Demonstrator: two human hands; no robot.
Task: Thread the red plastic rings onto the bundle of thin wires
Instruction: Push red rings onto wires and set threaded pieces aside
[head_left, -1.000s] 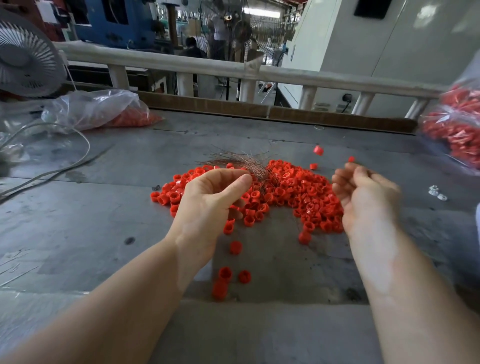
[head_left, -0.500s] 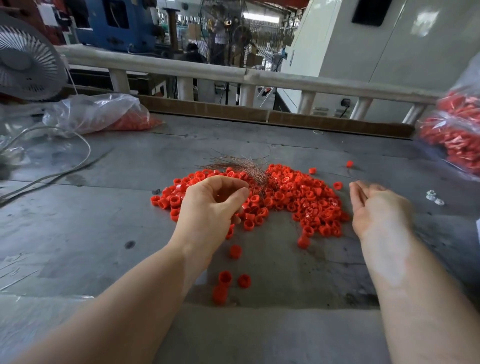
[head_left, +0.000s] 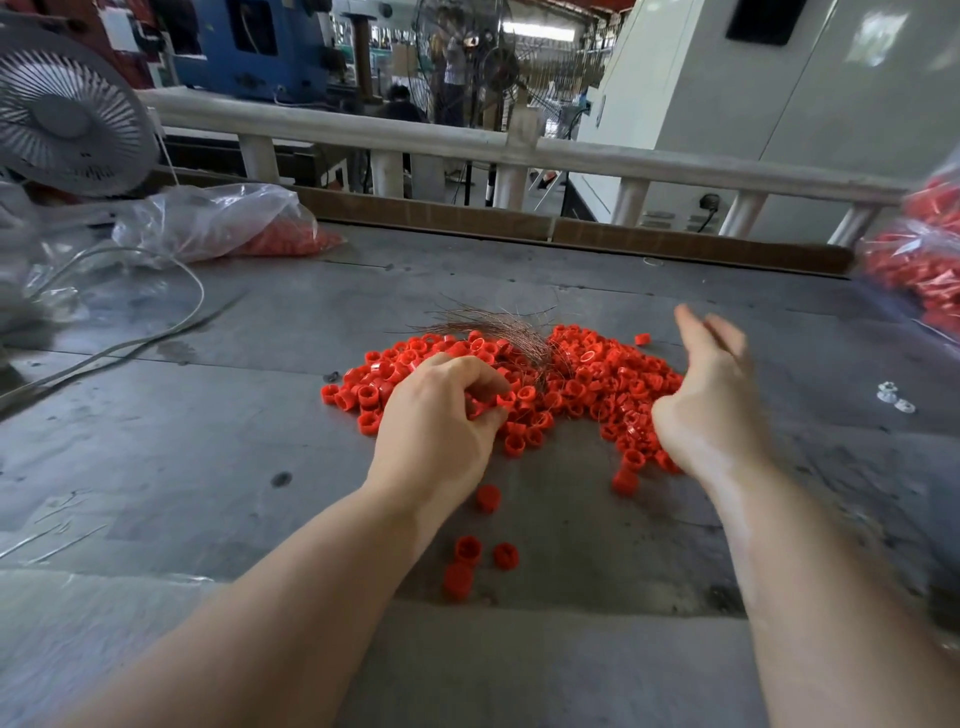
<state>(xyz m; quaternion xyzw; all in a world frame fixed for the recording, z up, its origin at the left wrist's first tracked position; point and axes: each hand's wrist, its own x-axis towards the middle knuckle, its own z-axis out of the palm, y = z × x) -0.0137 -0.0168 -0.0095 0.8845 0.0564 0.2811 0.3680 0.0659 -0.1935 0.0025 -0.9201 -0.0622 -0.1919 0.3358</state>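
The left hand sits in the middle of the frame with its fingers curled down into the rings; it may be pinching some, but I cannot tell. The right hand is beside it, fingers straight, holding nothing. The red rings lie in a heap on the table, and the wires rest on the heap's far edge. The rings look small, light and hard, so they may slip and roll. The wires look thin and bendy. Best to pinch the wires close to their tips.
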